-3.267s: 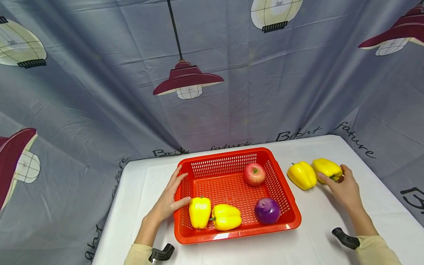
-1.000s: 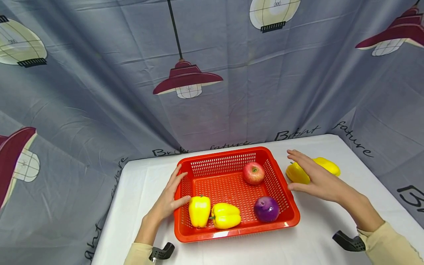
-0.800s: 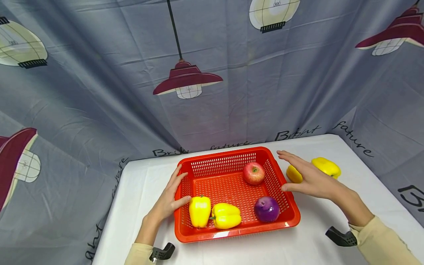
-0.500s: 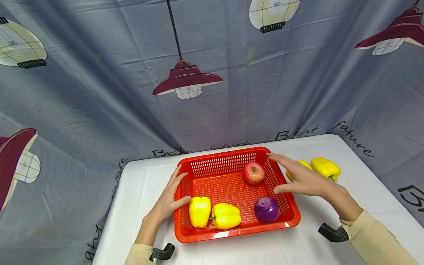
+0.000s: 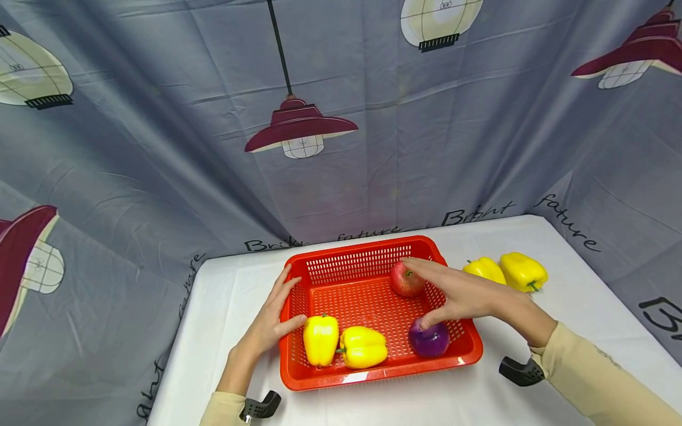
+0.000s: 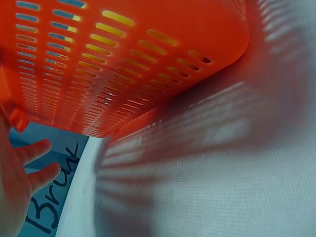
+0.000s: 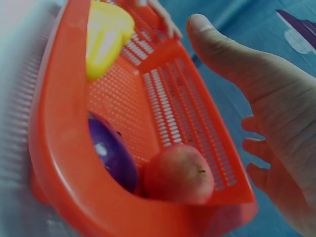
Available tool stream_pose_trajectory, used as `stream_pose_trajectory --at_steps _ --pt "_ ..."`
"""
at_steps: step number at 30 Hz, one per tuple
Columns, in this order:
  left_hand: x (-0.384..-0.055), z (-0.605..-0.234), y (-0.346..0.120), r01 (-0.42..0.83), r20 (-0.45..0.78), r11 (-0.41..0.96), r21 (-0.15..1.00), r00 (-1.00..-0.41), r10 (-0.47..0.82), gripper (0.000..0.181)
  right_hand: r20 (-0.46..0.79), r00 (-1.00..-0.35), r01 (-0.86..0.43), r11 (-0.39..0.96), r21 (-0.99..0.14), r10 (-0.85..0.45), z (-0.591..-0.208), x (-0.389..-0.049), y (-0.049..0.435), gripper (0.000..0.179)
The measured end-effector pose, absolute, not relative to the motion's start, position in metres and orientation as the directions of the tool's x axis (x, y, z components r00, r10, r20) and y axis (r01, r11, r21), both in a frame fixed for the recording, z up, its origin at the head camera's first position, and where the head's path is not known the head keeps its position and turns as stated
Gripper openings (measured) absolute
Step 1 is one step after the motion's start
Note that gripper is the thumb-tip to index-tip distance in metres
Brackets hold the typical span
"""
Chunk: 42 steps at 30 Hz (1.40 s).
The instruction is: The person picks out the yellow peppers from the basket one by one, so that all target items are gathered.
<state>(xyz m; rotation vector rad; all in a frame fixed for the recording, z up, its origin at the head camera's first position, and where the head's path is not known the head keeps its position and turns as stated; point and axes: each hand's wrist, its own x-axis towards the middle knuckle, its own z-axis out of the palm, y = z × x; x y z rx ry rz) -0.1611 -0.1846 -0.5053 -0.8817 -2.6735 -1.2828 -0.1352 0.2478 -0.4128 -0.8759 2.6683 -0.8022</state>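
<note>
A red plastic basket point(image 5: 394, 373) stands on the white table. It holds two yellow bell peppers point(image 5: 321, 343) at the near left, a red apple point(image 5: 404, 281) at the far right and a glossy purple round fruit or vegetable point(image 5: 434, 340) at the near right. My left hand point(image 5: 266, 325) rests at the basket's left rim, its fingers fairly straight and spread. Over the basket's right side hovers my right hand point(image 5: 460, 291), thumb and fingers apart, with nothing held. In the right wrist view the apple point(image 7: 180, 175) lies beside and below that hand point(image 7: 281, 103).
Two more yellow bell peppers point(image 5: 524, 271) lie on the table right of the basket, one partly behind my right forearm. A grey curtain point(image 5: 367, 177) printed with lamps hangs behind the white tabletop point(image 5: 229, 296). Each wrist carries a black device point(image 5: 261, 406).
My right hand let go of the far right pepper and moved left, past the other pepper outside, until it came over the basket. My left hand and the basket stayed put.
</note>
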Motion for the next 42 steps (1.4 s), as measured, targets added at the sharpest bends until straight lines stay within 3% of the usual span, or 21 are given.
stream_pose_trajectory --at_steps 6,14,27,42 --pt "-0.161 -0.506 -0.185 0.515 0.280 0.499 0.697 -0.836 0.472 0.077 -0.047 -0.758 -0.505 0.631 -0.588 -0.650 -0.415 -0.143 0.235 0.113" --pt "-0.161 -0.506 -0.186 0.520 0.280 0.508 0.687 -0.834 0.475 0.076 -0.110 -0.724 -0.441 0.579 -0.686 -0.681 -0.419 -0.154 0.221 0.104" --pt "-0.162 -0.507 -0.185 0.510 0.273 0.503 0.698 -0.838 0.472 0.076 -0.272 -0.589 -0.281 0.508 -0.814 -0.761 -0.441 -0.167 0.193 0.105" --pt "-0.161 -0.506 -0.184 0.522 0.284 0.500 0.691 -0.832 0.477 0.076 -0.379 -0.439 -0.168 0.489 -0.856 -0.815 -0.466 -0.176 0.163 0.096"
